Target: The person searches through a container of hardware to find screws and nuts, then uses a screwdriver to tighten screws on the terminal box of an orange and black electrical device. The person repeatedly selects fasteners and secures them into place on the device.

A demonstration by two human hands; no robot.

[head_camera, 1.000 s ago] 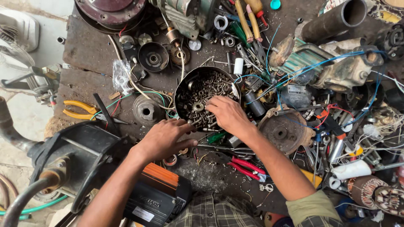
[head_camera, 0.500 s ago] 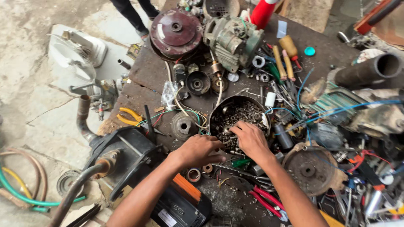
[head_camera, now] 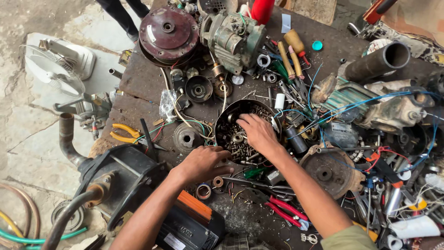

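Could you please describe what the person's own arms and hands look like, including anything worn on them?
Both forearms are bare, and the left hand and right hand wear no gloves, rings or watch that I can see. An olive-green sleeve covers the upper right arm. No sleeve shows on the left arm.

A round maroon motor cover (head_camera: 168, 30) lies at the far edge of the surface (head_camera: 138, 78), just beside a grey-green motor (head_camera: 232, 38). Yellow-handled pliers (head_camera: 124, 134) lie near the left edge, red-handled pliers (head_camera: 286, 211) near the front. A white fan (head_camera: 58, 65) rests on the floor (head_camera: 27, 134), and a dark pipe (head_camera: 378, 61) lies at the right.
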